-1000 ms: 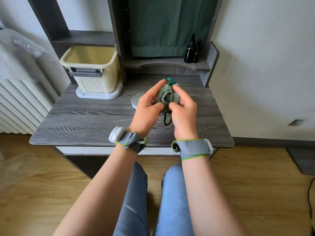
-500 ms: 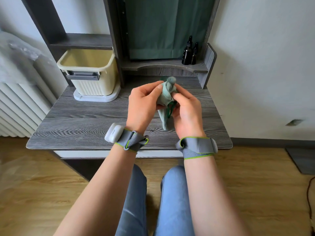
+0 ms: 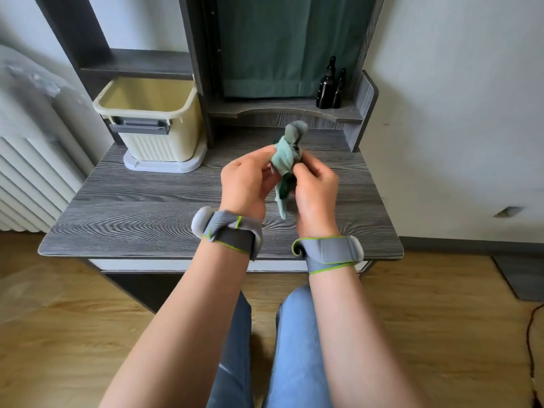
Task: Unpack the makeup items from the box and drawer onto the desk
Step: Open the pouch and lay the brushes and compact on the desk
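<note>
I hold a small green cloth pouch (image 3: 285, 160) above the middle of the grey wood-grain desk (image 3: 147, 207). My left hand (image 3: 245, 184) pinches its left side and my right hand (image 3: 316, 192) grips its right side, near a dark green drawstring. The pouch's bunched top sticks up above my fingers and a loose end hangs down between my hands. What is inside the pouch is hidden. A cream storage box (image 3: 153, 122) stands open on its grey lid at the desk's back left.
Two dark dropper bottles (image 3: 331, 86) stand on the raised shelf at the back right. A green curtain (image 3: 291, 42) hangs behind the shelf. A white radiator (image 3: 29, 178) is to the left of the desk, and the white wall to the right.
The pouch has gone from a balled shape to stretched out, its top now poking up. Both hands shifted grip on it. The round object seen on the desk behind my hands is now hidden.
</note>
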